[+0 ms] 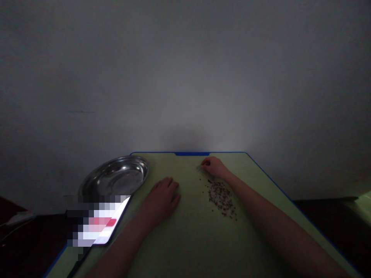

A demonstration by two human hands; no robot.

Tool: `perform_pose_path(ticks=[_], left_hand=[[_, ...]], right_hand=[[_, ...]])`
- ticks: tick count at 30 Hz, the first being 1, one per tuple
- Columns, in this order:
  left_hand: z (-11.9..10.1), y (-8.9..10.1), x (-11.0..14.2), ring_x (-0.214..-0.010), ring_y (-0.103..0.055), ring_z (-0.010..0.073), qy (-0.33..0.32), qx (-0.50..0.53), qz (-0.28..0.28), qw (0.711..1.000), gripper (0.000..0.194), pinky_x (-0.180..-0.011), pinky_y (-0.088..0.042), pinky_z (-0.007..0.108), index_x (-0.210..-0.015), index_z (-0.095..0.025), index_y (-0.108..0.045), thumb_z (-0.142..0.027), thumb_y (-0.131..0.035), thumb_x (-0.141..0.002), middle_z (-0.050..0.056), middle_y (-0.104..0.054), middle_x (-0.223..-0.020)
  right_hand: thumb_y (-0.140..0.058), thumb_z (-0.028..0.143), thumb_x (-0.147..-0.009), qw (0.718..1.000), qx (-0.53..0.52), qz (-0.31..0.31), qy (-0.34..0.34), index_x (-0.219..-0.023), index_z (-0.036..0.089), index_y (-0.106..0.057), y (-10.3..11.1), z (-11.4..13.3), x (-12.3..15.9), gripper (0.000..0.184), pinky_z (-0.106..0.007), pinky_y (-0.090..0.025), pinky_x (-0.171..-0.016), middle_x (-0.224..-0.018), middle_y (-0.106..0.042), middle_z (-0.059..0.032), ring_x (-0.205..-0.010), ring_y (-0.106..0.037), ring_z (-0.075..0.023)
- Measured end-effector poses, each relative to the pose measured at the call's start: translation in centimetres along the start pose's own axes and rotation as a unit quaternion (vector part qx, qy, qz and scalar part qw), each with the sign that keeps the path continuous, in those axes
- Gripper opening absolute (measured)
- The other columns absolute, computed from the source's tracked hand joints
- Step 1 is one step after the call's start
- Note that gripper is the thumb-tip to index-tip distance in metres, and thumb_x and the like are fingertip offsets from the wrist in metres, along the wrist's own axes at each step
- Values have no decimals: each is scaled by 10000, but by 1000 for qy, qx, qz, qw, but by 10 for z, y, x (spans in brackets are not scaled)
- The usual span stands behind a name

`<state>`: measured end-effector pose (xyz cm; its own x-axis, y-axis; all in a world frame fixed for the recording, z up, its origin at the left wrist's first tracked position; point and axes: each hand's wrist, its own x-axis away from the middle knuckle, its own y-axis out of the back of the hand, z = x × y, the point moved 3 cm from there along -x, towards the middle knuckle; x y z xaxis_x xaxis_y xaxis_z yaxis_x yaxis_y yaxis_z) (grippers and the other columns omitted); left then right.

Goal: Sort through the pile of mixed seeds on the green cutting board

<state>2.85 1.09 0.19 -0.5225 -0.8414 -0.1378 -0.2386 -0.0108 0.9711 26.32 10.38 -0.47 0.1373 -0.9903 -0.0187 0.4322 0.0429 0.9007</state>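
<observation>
My left hand lies flat on the pale green table, palm down with fingers stretched out, holding nothing. My right hand is near the table's far edge, fingers curled around a small flat pale object that I cannot make out clearly. Just in front of that hand, beside my right forearm, a loose pile of small dark seeds or grains is scattered on the table.
A shiny round metal dish stands at the table's far left corner. A lit phone lies at the left edge, its screen blurred out. The table has a blue rim and abuts a plain grey wall. The room is dim.
</observation>
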Motion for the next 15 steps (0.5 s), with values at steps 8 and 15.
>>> perform_pose_path(ticks=[8,15], left_hand=[[1,3,-3,-1129,-567,257,15,5,-2,1000,329,-999,-423,406,-1153,-140,-596,-258,-399,-918,149,-605,-1226],[6,5,-6,-1174,-562,233,76,36,-13,996,435,-1030,-402,376,-1303,-96,-521,-154,-338,-913,145,-598,-1295]], right_hand=[[-568,334,-927,998,-4,26,48,-1205,183,-571,-8,32,4,317,-430,-524,-836,-1219,-590,-90,-1002,-610,-217],[-572,334,-925,992,-22,72,104,-1184,173,-580,-13,52,23,305,-424,-528,-824,-1188,-604,-85,-982,-618,-211]])
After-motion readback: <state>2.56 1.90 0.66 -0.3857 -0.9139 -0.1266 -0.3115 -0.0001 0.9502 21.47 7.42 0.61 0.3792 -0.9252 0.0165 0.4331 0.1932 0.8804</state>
